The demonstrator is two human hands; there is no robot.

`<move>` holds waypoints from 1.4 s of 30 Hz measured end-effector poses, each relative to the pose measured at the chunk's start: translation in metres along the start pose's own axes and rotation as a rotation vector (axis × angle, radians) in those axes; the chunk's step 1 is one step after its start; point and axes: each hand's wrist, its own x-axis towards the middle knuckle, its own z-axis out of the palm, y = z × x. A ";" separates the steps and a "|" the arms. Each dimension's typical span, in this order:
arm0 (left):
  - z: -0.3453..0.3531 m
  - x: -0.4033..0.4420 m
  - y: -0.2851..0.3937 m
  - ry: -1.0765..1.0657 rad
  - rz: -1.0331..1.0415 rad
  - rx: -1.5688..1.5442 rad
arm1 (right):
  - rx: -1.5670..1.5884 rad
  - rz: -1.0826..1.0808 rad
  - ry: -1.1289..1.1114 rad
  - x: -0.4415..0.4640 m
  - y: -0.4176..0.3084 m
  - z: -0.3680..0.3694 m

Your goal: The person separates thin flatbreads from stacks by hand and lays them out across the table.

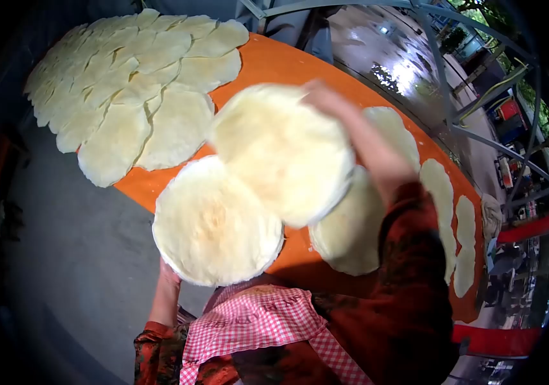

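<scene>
Spanning the view, the orange table (274,61) met grey floor (82,256) at its left edge; a heap of flatbreads (127,83) crowded the far left end; further flatbreads (438,199) lined the right, orange surface showing between. Overlapping the lower flatbread (216,224), the upper flatbread (281,154) was grasped at its far rim by the blurred right hand (320,97); the left hand (170,274) sat under the lower one's rim, its grip impossible to tell.

Patterned red-and-black sleeves (412,269), plus a pink-and-white gingham apron (255,321).

Overlapping flatbreads (134,82) suggest a bakery workspace.
</scene>
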 end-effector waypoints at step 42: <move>-0.063 -0.031 0.101 -0.156 -0.075 0.140 | 0.197 0.270 -0.209 -0.126 -0.279 0.388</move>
